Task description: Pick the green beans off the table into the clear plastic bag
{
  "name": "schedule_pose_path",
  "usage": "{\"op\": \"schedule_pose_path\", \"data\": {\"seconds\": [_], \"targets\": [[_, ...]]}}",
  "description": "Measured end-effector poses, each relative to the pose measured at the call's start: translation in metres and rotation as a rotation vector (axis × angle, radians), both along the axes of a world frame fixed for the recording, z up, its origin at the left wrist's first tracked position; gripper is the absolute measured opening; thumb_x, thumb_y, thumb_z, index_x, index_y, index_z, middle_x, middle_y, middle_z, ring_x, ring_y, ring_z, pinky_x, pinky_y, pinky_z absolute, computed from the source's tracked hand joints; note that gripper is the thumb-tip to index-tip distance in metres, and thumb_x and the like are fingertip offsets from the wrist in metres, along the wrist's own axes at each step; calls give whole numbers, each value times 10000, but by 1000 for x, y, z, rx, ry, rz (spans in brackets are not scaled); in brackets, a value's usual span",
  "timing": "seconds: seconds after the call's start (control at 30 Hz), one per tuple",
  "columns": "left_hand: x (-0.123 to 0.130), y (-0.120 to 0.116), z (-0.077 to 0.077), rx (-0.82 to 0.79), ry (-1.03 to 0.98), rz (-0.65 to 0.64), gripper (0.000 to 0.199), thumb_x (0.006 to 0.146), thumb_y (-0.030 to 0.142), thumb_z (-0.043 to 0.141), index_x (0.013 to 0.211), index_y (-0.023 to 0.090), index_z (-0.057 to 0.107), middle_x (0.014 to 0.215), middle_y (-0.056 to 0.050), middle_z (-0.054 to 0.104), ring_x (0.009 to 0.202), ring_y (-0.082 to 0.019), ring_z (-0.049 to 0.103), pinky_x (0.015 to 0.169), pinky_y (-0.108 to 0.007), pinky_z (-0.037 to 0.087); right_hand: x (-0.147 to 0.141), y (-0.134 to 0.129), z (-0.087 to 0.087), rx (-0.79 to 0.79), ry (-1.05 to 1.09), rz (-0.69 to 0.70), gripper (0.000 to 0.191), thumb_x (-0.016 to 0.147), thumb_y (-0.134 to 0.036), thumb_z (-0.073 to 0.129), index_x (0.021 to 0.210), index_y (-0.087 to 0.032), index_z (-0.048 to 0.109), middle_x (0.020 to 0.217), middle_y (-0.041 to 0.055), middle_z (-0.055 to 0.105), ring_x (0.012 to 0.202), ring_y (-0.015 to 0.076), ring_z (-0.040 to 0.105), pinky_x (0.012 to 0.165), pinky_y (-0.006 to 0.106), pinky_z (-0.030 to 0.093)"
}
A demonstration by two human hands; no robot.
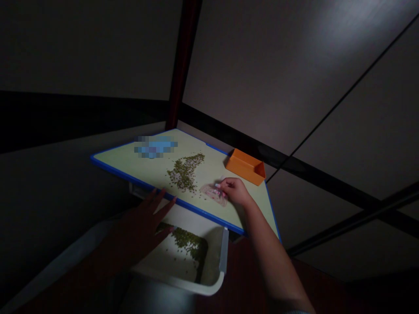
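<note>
My right hand [232,190] is closed in a pinch above the right half of the pale tabletop, its fingertips at a small whitish thing too small to name. Just under and left of those fingers lies a pinkish printed patch [213,194]. Scattered small green grains [185,173] form a loose pile on the tabletop, left of my right hand. My left hand [149,220] has its fingers spread at the table's front edge, over an open white drawer [209,290]. More green grains [190,243] lie inside that drawer.
An orange rectangular tray [244,168] stands at the tabletop's back right edge. A blurred blue patch [155,146] is at the back left of the tabletop [118,159], which has a blue rim. Dark-edged wall panels [242,78] rise behind the table.
</note>
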State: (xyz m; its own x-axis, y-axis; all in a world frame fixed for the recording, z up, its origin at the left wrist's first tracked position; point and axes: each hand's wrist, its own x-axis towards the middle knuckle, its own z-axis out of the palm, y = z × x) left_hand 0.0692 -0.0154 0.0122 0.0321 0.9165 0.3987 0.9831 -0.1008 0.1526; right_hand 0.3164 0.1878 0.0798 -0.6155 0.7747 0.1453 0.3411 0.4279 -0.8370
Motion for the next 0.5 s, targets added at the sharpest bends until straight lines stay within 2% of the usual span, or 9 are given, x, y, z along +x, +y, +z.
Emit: {"op": "schedule_pose_path", "data": {"seconds": [0.1, 0.23, 0.5], "targets": [[0, 0, 1, -19, 5, 3, 681, 857, 605, 444, 1437, 248, 440, 1544, -159, 381, 1410, -377, 369, 993, -558, 475, 2, -4, 8, -24, 58, -10, 392, 707, -522, 701, 607, -164, 578, 494, -8, 551, 451, 98, 449, 475, 224, 323], [-1, 0, 0, 2, -5, -13, 672, 863, 602, 442, 1430, 241, 451, 1557, -154, 356, 1419, -374, 355, 1025, -561, 450, 8, -3, 16, -53, 0, 20, 435, 654, -548, 742, 572, -159, 566, 476, -18, 544, 445, 83, 434, 469, 217, 295], [-2, 1, -5, 42, -9, 1, 655, 853, 601, 449, 1419, 271, 467, 1543, -121, 399, 1403, -356, 390, 1031, -528, 453, 13, -2, 18, -151, -123, 119, 486, 621, -596, 756, 570, -149, 574, 455, -24, 539, 422, 68, 408, 454, 211, 269]]}}
